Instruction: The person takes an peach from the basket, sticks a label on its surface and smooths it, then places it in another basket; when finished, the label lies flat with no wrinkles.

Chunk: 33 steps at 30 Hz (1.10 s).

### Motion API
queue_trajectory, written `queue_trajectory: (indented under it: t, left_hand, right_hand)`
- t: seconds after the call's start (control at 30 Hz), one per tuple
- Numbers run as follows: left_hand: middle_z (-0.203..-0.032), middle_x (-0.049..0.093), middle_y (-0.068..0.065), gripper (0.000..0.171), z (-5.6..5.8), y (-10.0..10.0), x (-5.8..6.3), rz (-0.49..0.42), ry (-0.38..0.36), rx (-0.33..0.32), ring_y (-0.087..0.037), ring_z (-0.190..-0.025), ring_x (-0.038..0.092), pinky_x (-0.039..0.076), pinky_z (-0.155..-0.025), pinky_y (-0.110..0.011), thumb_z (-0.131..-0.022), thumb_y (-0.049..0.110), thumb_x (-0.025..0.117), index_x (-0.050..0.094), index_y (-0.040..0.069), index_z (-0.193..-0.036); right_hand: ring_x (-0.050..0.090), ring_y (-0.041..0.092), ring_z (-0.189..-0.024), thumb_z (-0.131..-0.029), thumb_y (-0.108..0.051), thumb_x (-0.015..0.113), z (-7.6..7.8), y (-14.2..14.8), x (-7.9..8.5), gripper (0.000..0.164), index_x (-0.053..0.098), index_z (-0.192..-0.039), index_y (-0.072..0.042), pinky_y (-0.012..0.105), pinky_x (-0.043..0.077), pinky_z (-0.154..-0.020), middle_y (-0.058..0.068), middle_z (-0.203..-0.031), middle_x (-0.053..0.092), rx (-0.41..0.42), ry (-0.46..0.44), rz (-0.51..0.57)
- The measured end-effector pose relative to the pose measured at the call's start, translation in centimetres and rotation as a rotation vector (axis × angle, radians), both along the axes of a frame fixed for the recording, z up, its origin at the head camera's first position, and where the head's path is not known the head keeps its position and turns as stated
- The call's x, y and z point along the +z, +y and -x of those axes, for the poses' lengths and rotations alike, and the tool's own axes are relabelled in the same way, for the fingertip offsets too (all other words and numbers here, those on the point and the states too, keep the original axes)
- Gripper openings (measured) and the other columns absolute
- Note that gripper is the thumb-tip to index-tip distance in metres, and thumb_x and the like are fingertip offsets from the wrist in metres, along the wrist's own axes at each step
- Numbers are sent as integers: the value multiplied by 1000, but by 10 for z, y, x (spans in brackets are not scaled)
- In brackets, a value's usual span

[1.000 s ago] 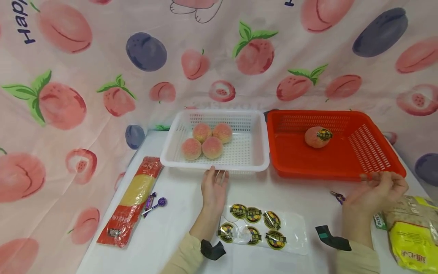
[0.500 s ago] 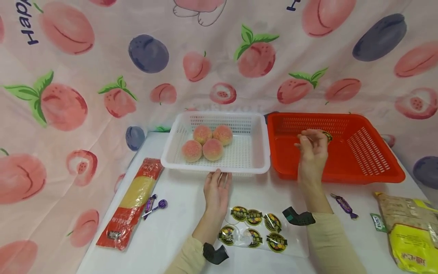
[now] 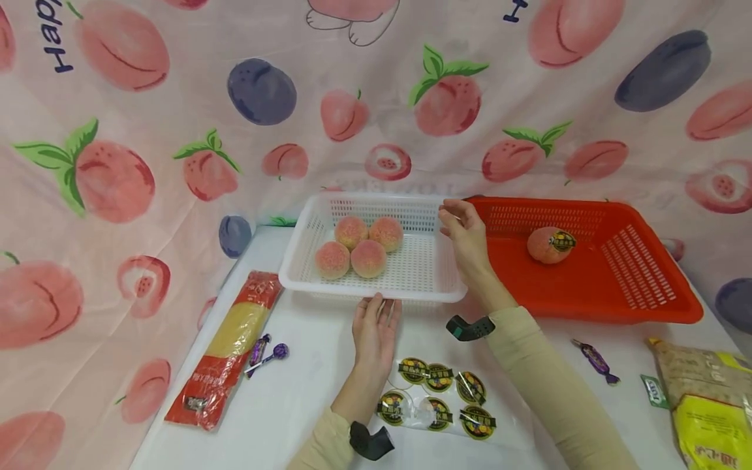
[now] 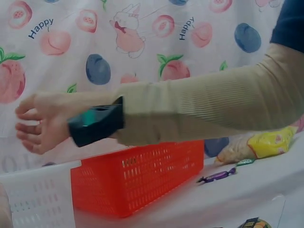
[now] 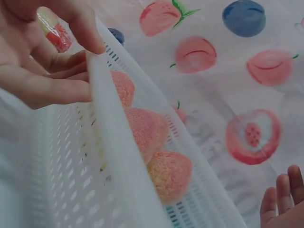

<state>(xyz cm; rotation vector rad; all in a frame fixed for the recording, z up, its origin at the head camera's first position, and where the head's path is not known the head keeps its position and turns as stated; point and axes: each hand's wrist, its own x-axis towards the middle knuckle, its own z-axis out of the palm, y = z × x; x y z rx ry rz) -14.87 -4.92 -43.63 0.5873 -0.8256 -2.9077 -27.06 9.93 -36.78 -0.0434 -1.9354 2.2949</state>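
Note:
A white plastic basket holds several peaches grouped in its left half. My left hand grips the front rim of this basket, its fingertips at the rim in the right wrist view. My right hand is raised over the basket's right end with loosely bent fingers and holds nothing. Above the baskets in the left wrist view, the same hand shows free fingers. Beside the white basket stands a red basket, with one peach inside that bears a black and gold sticker.
A clear sheet of round stickers lies in front. At left are a red-and-yellow packet, a purple-wrapped candy and a lollipop. At right lie another wrapped candy, a green packet and a yellow bag.
My right hand has moved left from the red basket's front right corner, across that basket, to the white basket's right end. My left hand has stayed at the white basket's front rim.

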Motion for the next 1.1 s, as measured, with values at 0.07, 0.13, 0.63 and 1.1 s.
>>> queue_trajectory:
  t: [0.07, 0.13, 0.63, 1.1]
  left_hand:
    - [-107, 50, -9, 13, -1, -1, 0, 0, -2, 4, -20, -101, 53, 41, -96, -35, -86, 11, 56, 46, 9, -94]
    - [-107, 50, -9, 14, -1, -1, -1, 1, -10, 6, -21, -103, 52, 42, -96, -34, -85, 12, 56, 46, 9, -95]
    - [-99, 50, -7, 12, 2, 1, 6, 4, -25, 11, -20, -99, 52, 44, -93, -34, -86, 10, 55, 45, 9, -92]
    - [-105, 50, -9, 16, 2, -2, -2, 16, -47, 1, -21, -101, 53, 43, -94, -34, -84, 13, 58, 46, 10, -93]
  right_hand:
    - [49, 15, -102, -84, -23, 60, 12, -9, -2, 32, 51, -114, -12, 42, 39, -95, 1, -109, 54, 20, -56, -17]
    - [48, 14, -102, -85, -22, 59, 22, -19, -4, 32, 51, -115, -12, 42, 40, -96, 3, -112, 53, 48, -105, -41]
    - [39, 20, -121, -82, -25, 61, 78, -63, -29, 48, 45, -126, -15, 41, 30, -102, 5, -131, 43, 230, -345, -272]
    - [43, 23, -115, -77, -26, 66, 90, -82, -53, 57, 41, -128, -19, 45, 37, -94, 4, -130, 43, 308, -529, -285]
